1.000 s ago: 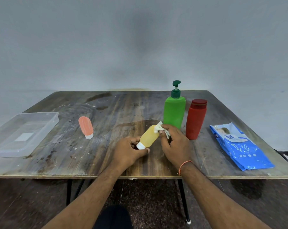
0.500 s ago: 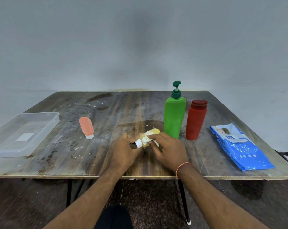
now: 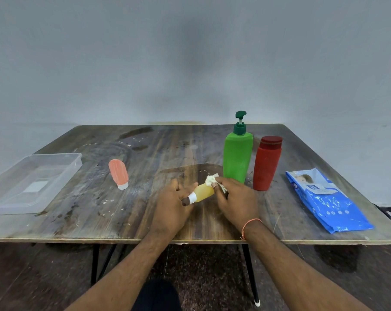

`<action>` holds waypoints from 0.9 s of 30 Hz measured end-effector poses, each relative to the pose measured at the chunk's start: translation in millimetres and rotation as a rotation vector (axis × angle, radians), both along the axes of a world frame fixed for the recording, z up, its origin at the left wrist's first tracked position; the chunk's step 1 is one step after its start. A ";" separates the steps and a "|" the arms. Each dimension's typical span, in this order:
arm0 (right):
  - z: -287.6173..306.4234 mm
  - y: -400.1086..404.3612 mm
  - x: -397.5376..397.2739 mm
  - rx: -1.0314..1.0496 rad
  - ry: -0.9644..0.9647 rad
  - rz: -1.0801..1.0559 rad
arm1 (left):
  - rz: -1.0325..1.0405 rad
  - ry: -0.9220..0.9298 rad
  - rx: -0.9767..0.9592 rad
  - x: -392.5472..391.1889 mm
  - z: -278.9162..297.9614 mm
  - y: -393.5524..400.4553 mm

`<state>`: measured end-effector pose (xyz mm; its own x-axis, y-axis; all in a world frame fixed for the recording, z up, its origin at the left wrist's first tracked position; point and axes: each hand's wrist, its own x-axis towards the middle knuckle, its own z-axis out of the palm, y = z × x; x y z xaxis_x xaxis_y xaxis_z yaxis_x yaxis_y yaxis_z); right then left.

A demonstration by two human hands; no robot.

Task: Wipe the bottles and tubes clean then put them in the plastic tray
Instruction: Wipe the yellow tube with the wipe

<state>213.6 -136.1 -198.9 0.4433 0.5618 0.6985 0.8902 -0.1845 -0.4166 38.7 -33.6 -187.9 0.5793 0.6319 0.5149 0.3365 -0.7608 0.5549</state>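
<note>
My left hand (image 3: 171,206) grips the white-capped end of a small yellow tube (image 3: 204,192) just above the table's front middle. My right hand (image 3: 236,202) pinches a crumpled white wipe (image 3: 211,180) against the tube's far end. An orange tube (image 3: 118,173) lies on the table to the left. A green pump bottle (image 3: 237,158) and a red bottle (image 3: 266,163) stand upright just behind my right hand. The clear plastic tray (image 3: 1,204) sits at the table's left edge with no bottle or tube in it.
A blue pack of wet wipes (image 3: 328,203) lies near the table's right edge. The wooden table top (image 3: 100,212) is stained and speckled. A grey wall stands behind the table.
The wipe in my right hand slid down the yellow tube toward the cap and then back up to its far end. My left hand kept hold of the cap end.
</note>
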 end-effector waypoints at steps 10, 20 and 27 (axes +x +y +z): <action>-3.6 -1.5 -8.6 -0.045 -0.105 0.214 | -0.027 0.048 0.074 4.1 -4.5 2.9; 7.6 2.9 -0.5 -0.232 0.132 -0.191 | -0.028 0.076 0.017 3.6 -4.5 2.1; 1.3 1.7 0.0 -0.088 0.062 0.033 | -0.035 0.049 0.018 3.9 -2.0 1.0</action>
<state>213.6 -134.5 -197.6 0.4643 0.6349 0.6176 0.8695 -0.1940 -0.4543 42.6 -32.6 -189.9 0.6255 0.6020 0.4963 0.3361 -0.7820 0.5249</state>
